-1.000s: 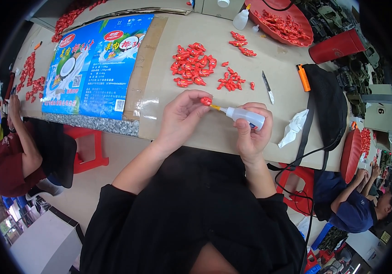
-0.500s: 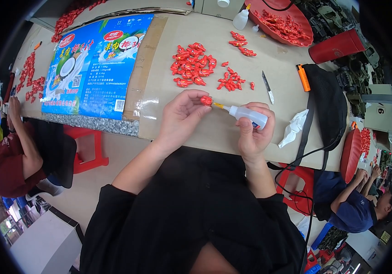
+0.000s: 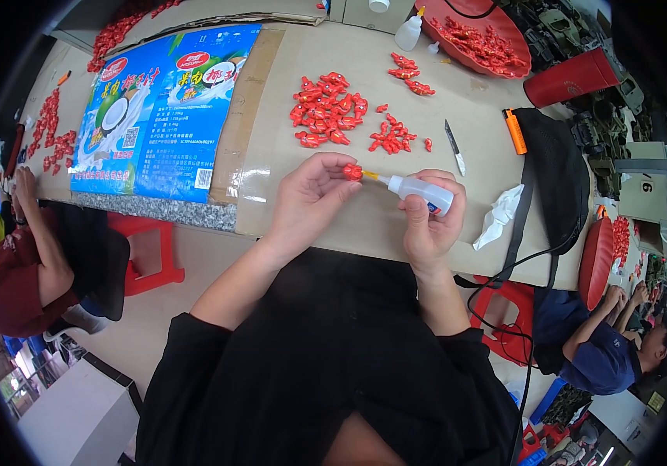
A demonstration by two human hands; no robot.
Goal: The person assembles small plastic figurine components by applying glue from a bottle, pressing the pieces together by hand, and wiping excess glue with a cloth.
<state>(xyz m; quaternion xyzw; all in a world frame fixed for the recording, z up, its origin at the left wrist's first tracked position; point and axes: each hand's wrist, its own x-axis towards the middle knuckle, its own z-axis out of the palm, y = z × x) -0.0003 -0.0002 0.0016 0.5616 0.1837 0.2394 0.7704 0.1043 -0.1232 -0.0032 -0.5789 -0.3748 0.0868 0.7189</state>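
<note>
Between the thumb and fingers of my left hand [image 3: 314,198] is a small red plastic figure part [image 3: 353,172]. My right hand [image 3: 434,221] is wrapped round a white squeeze glue bottle [image 3: 423,196], tilted so its yellow tip [image 3: 370,176] meets or nearly meets the red part. Beyond my hands lies a pile of red figure parts [image 3: 325,109], with a smaller group of red pieces [image 3: 393,136] to its right. A few more red parts [image 3: 411,74] sit farther back.
To the right are a craft knife [image 3: 454,147], a crumpled tissue [image 3: 498,217], an orange marker [image 3: 516,132] and a black bag [image 3: 559,171]. A red tray of parts [image 3: 524,46], another glue bottle [image 3: 409,35] and a red cylinder [image 3: 572,78] stand behind. Blue printed cardboard [image 3: 162,116] covers the left.
The glue bottle has shifted very slightly left with my right hand, bringing its tip closer along the red part. My left hand stays almost still.
</note>
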